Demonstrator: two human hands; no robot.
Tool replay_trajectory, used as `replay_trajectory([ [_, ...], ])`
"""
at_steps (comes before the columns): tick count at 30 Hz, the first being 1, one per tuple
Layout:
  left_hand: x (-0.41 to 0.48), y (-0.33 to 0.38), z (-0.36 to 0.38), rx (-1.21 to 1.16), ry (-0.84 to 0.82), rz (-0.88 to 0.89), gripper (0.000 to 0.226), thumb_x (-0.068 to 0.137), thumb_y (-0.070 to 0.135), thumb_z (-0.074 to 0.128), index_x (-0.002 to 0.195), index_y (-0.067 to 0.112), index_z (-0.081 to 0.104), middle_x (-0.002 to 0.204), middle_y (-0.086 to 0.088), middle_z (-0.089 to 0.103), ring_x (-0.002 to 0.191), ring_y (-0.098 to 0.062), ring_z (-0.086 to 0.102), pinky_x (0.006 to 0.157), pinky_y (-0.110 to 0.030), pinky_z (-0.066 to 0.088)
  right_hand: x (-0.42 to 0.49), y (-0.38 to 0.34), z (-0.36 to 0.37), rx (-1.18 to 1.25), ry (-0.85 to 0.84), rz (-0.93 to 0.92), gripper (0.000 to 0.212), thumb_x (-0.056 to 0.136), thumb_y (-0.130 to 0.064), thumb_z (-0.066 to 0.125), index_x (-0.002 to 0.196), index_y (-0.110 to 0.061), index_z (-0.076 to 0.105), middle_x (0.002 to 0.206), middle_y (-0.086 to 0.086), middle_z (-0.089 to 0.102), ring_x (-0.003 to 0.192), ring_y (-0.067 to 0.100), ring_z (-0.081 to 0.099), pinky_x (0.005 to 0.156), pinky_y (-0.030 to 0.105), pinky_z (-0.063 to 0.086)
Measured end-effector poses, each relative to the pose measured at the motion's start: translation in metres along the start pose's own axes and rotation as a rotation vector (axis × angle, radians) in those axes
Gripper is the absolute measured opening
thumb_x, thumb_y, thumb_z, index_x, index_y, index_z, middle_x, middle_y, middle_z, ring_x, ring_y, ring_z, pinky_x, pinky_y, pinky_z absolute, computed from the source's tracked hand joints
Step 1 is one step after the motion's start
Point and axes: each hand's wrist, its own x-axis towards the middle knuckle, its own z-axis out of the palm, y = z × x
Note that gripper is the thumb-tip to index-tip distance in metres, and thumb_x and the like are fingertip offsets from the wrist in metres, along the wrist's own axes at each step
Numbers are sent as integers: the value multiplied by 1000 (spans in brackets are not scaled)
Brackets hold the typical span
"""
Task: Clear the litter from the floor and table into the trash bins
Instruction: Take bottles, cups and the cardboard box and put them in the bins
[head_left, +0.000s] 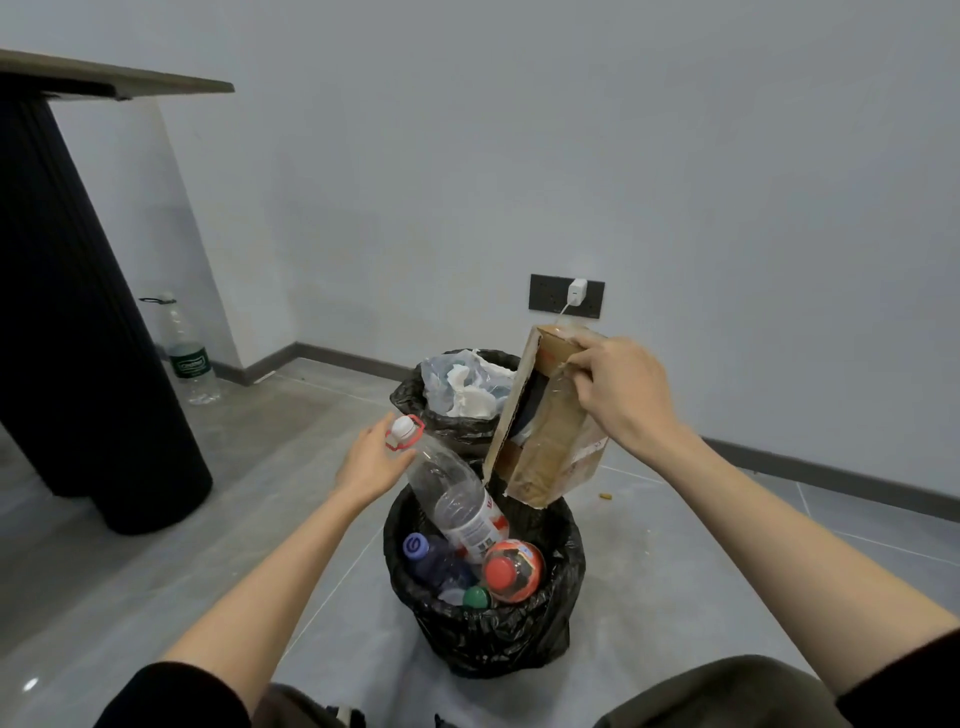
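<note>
Forearms, both bare, stretch forward above a near black-bagged round trash bin (483, 634), with a second black-bagged bin (413, 395) just beyond the hands. Right hand (618, 395) curls over the top edge of a brown cardboard box (545, 447), gripping it. The box hangs tilted below the hand, over the near bin's rim. Left hand (371, 460) lies against the neck of a clear plastic bottle with a white cap (452, 493) leaning in that bin. Its fingers are hidden behind the neck, so its grip cannot be told.

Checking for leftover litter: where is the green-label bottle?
In the head view, far left: the green-label bottle stands upright on the floor, close beside the black table leg.
</note>
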Motion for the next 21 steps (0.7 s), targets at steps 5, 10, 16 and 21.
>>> replay_trajectory([
  [5, -6, 3, -15, 17, 68, 118, 61, 89, 36, 61, 144, 22, 37, 151, -8, 32, 140, -24, 27, 114, -37, 24, 4, -7, -8, 89, 80, 88, 27, 91, -12, 50, 90, -13, 77, 123, -9, 66, 94, 27, 63, 68, 29, 46],
  [10, -1, 17, -32, 66, -16, 179, 51, 93, 28, 55, 142, 18, 42, 151, -6, 35, 140, -21, 29, 114, -33, 21, 29, -9, -7, 349, 245, 303, 23, 91, -13, 53, 89, -10, 76, 135, -14, 57, 93, 21, 65, 73, 20, 39],
  [16, 18, 31, -45, 141, -145, 172, 43, 95, 28, 51, 135, 11, 51, 141, -4, 50, 132, -19, 43, 106, -29, 31, 78, -20, 23, 525, 342, 378, 23, 94, -19, 54, 100, -11, 75, 132, -10, 60, 112, 18, 61, 86, 15, 36],
  [21, 47, 35, -59, -15, 40, 159, 63, 94, 30, 55, 147, 11, 27, 150, -7, 35, 139, -21, 32, 111, -31, 27, 123, -35, 61, 705, 347, 461, 23, 95, -19, 56, 99, -8, 75, 137, -3, 56, 124, 25, 53, 108, 18, 30],
])
